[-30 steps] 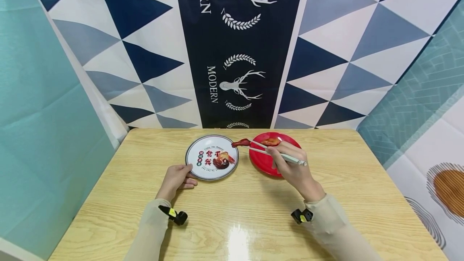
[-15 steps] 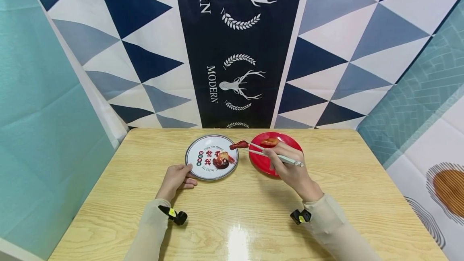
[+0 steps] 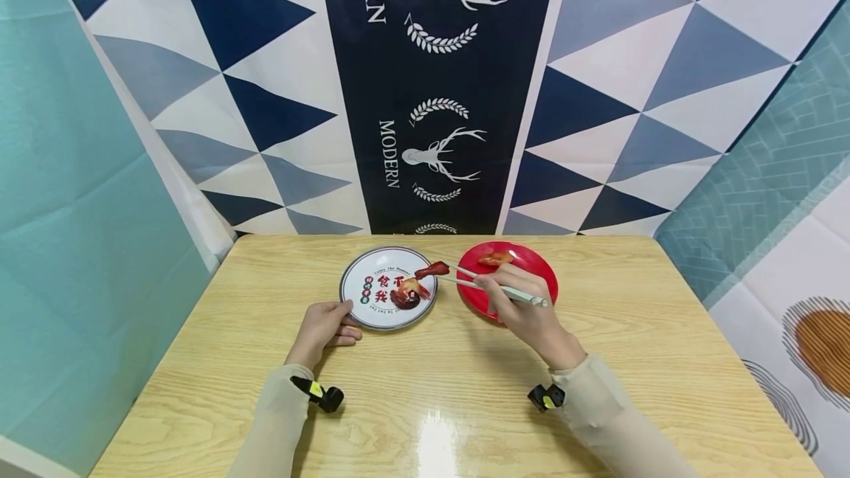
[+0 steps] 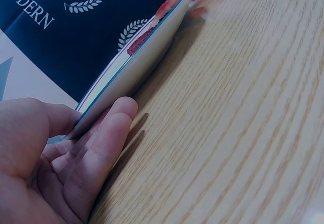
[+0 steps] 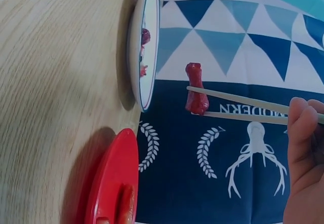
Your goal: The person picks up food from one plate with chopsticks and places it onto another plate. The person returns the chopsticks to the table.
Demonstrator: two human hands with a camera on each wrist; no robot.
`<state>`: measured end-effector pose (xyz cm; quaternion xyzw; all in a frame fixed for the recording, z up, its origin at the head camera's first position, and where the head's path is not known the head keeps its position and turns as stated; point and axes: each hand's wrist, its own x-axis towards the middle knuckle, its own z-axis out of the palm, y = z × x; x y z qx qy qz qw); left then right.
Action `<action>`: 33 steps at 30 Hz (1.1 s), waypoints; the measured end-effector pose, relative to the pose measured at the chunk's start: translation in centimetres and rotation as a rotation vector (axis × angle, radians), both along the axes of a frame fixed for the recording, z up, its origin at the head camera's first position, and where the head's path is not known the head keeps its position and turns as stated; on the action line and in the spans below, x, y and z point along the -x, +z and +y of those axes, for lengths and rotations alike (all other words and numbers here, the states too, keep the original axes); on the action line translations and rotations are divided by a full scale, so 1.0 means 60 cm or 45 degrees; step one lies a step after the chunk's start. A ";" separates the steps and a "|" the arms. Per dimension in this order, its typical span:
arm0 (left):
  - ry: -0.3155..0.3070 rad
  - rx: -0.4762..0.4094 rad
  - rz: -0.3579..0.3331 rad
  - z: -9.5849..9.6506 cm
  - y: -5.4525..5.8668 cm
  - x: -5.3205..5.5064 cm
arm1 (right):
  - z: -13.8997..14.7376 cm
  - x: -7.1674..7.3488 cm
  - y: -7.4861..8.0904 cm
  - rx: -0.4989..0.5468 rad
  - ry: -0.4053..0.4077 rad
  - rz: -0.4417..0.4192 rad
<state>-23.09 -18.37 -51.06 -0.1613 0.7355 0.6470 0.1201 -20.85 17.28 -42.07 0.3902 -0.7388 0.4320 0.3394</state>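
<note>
My left hand (image 3: 322, 327) pinches the near-left rim of a white plate (image 3: 358, 271) with printed characters, thumb on top and fingers beneath. A pale-orange piece of food (image 3: 413, 286) and a dark red-brown piece (image 3: 403, 300) lie on it. My right hand (image 3: 531, 308) holds pale green chopsticks (image 3: 524, 296), their tips gripping a small reddish-brown drumstick (image 3: 432, 269). In the right wrist view the drumstick (image 5: 195, 89) hangs above the white plate's level, apart from it. Below the right hand sits a red plate (image 3: 539, 271), partly hidden, bearing a chicken wing (image 3: 496, 258).
Both plates stand near the back edge of a wooden table (image 3: 412, 382), a narrow gap between them. A patterned cloth (image 3: 458, 94) hangs directly behind. In the right wrist view, another brownish piece (image 5: 103, 220) shows on the red plate. Cloth sheets (image 3: 80, 205) close off the sides.
My right hand has moved left with the chopsticks, carrying the drumstick from the white plate's right rim to above its right part. The left hand and both plates have stayed put.
</note>
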 end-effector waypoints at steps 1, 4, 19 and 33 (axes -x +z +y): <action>-0.001 0.001 0.001 0.000 0.000 0.000 | -0.001 0.000 -0.001 -0.003 -0.001 0.008; -0.001 0.003 0.004 0.001 0.001 0.000 | -0.004 0.001 -0.002 -0.011 0.000 0.026; 0.000 0.005 0.000 0.002 0.003 -0.002 | -0.013 -0.001 -0.010 -0.019 0.045 -0.057; 0.004 0.008 0.003 0.002 0.004 -0.003 | -0.016 0.007 -0.015 -0.031 0.059 -0.067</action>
